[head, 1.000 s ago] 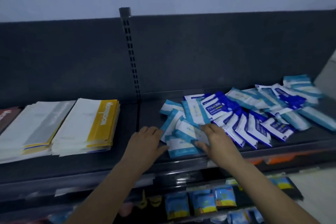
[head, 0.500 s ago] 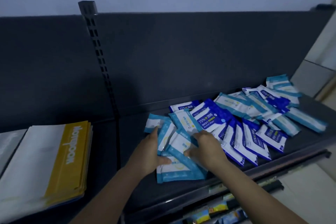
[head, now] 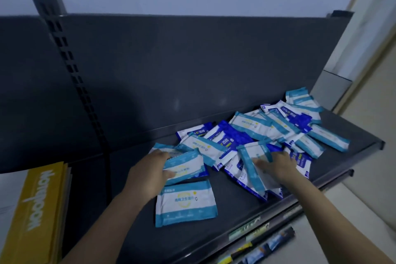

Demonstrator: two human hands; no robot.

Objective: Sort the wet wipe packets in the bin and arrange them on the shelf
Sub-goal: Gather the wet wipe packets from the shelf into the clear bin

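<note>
As hands (head: pixel 150 172) (head: pixel 277 167) grip pkts (head: pixel 187 164) (head: pixel 249 162), lone pkt (head: pixel 185 202) frontmost.

Packet pile (head: pixel 252 133) on shelf (head: pixel 235 212) right; single packet (head: pixel 185 202) before it; bag stack (head: pixel 36 210) far left.

"酒精" on dk-blue pkt (head: pixel 230 138), "卫生湿巾" on lt-blue pkt (head: pixel 186 201)
</note>
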